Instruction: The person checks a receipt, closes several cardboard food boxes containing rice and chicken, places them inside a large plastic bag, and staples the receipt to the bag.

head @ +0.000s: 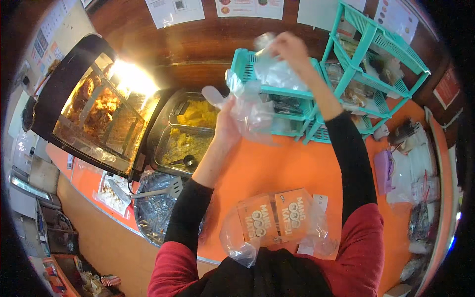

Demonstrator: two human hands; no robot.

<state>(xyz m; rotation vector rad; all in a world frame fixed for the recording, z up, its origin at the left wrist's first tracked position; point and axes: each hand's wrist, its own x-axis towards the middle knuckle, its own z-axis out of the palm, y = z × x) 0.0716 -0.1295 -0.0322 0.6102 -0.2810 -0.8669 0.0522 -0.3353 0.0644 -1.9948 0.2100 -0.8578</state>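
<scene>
My left hand (227, 124) grips a crumpled clear plastic bag (254, 107) with handles, held above the orange counter. My right hand (291, 48) is raised over the top teal plastic basket (243, 67), its fingers curled and blurred by motion. A piece of clear plastic (264, 41) is at those fingertips; its exact kind is unclear. More clear plastic bags (285, 77) fill the basket beneath. Close to my body, two orange printed boxes (293, 211) lie side by side inside a clear plastic bag (323, 226).
A lit glass food warmer (100, 111) with fried pieces stands at left. Beside it, metal trays (185, 130) hold yellow food and a black scoop (187, 160). A slotted turner (174, 187) rests on a plastic-covered tray (156, 211). Teal tiered racks (358, 67) rise at right, near a purple container (383, 172).
</scene>
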